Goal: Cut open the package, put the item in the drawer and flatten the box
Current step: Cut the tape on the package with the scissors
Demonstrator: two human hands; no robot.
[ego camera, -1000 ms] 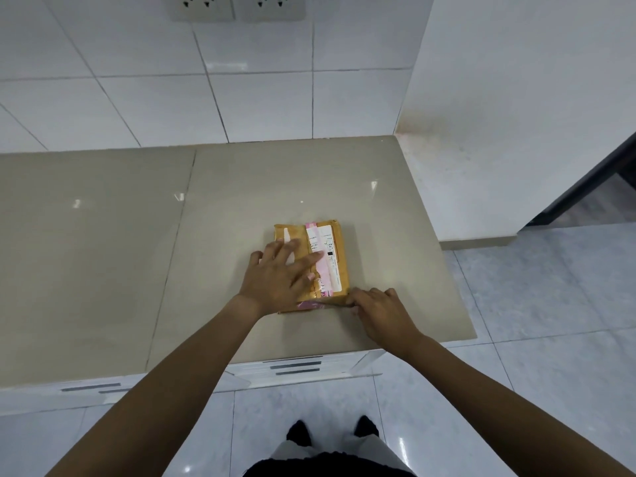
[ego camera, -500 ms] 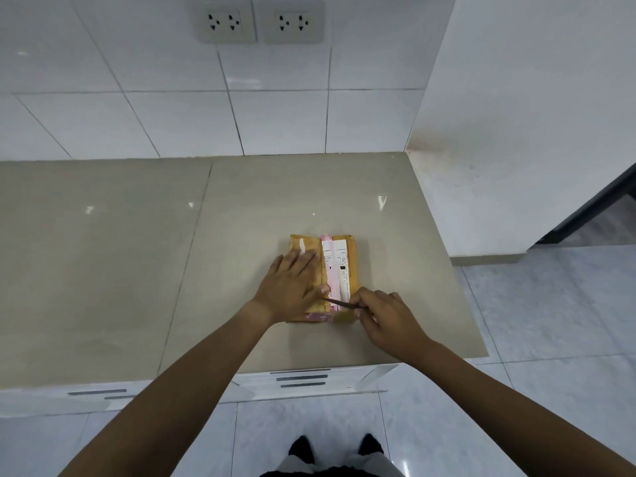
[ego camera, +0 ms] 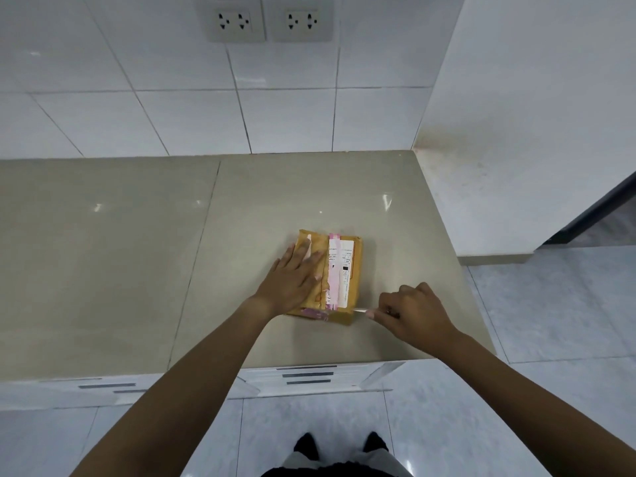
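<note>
Early in step one: package [ego camera: 339, 270] sitting near the front right of the counter [ego camera: 137, 270], closed as far as visible, pink tape [ego camera: 333, 270] across top and near edge looking intact. Left hand [ego camera: 292, 280] spread flat, palm down, pinning the left half of the package. Right hand [ego camera: 413, 315] curled tight around a small blade [ego camera: 359, 310], tip at the near right corner of the package. Cannot tell whether any tape is cut through yet. Left to do, judging by this: finish the cut, pull the item, put it in a drawer [ego camera: 306, 375] below the counter front (all closed), flatten the box
</note>
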